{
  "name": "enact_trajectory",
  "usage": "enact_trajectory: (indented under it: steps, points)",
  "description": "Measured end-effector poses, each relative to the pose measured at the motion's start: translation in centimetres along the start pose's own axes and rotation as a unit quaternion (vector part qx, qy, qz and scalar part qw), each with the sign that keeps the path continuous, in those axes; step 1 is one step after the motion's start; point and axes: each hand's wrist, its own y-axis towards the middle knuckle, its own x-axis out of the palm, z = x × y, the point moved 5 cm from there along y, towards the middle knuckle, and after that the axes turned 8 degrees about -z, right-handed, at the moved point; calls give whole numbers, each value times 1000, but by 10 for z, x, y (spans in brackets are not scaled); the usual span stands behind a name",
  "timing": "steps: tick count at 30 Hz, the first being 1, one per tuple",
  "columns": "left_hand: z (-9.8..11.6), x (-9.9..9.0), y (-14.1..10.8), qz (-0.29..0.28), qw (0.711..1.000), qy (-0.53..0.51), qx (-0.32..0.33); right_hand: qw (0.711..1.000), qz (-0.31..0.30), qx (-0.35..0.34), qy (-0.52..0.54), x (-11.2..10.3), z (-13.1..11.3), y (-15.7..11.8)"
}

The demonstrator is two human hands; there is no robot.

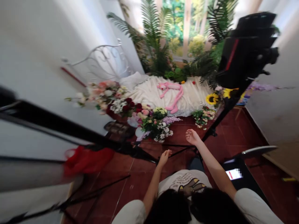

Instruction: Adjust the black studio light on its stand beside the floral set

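My left hand is in the air in front of my body, its fingers loosely curled together. No object shows in it. Further forward and to the right, my right hand is raised with the fingers bent in toward the palm, and nothing is visible in it either. The legs of a black tripod pass close to both hands. Beyond them, a pink plush toy lies stretched out on a cream blanket. A cluster of artificial flowers stands along the front edge of the blanket.
A large black studio light on a stand rises at right. Another black pole crosses the left side, near a red bag. A lit phone lies on a dark surface at right. Palm fronds stand behind the blanket.
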Motion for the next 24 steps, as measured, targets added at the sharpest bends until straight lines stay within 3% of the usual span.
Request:
enact_trajectory:
  steps: [3,6,8,11,13,15,19,21,24]
  points:
    - [-19,-45,-45,70,996,-5,-47,990,-62,76,-106,64,22,28]
    - [-23,-73,-84,144,987,-8,-65,934,-183,108,-286,136,49,48]
    - [-14,-87,-106,208,977,2,-57,854,-280,81,-432,184,65,59]
    - [16,-102,-132,323,945,34,-23,700,-394,15,-595,248,85,75]
    - [42,-107,-140,371,927,52,20,637,-434,1,-637,279,94,87]
    - [68,-110,-143,391,915,71,68,594,-458,17,-661,301,98,98]
    - [103,-116,-139,412,898,102,117,466,-494,90,-728,318,102,110]
    - [113,-119,-135,415,896,96,125,456,-500,86,-731,325,100,113]
    - [124,-123,-129,408,899,93,133,493,-475,36,-728,334,97,116]
